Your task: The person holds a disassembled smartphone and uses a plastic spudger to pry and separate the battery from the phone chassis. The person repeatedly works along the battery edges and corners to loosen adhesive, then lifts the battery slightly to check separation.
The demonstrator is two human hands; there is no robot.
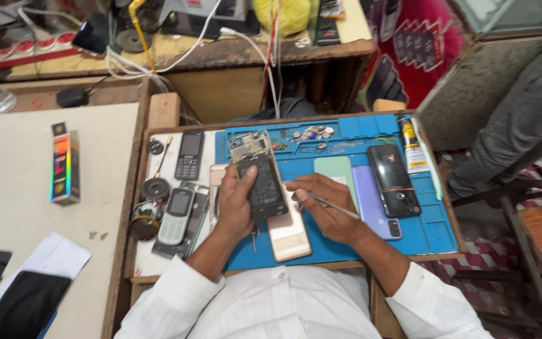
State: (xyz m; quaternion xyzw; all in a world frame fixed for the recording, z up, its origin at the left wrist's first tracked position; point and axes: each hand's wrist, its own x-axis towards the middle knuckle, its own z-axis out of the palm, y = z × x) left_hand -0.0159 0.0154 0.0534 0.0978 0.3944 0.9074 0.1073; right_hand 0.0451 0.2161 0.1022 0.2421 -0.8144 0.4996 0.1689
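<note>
Far left, on the pale bench (26,188): one upright iridescent box (65,164), glossy card. Next, at the tray's edge: two keypad phones (183,182), hard plastic, one dark, one silver. Centre: opened smartphone (260,176), back cover off, circuit board and black battery exposed. It sits in my left hand (233,204), grip closed round its long edges, raised just above the blue silicone mat (434,232). I judge it light, stiff and fragile; hold by the frame, never the board. Under it: a pinkish phone back (288,235), smooth. My right hand (324,207) pinches a thin metal tool (332,204), grip closed, tip near the phone's edge. Right: mauve and black handsets (393,181), glassy and slippery.
</note>
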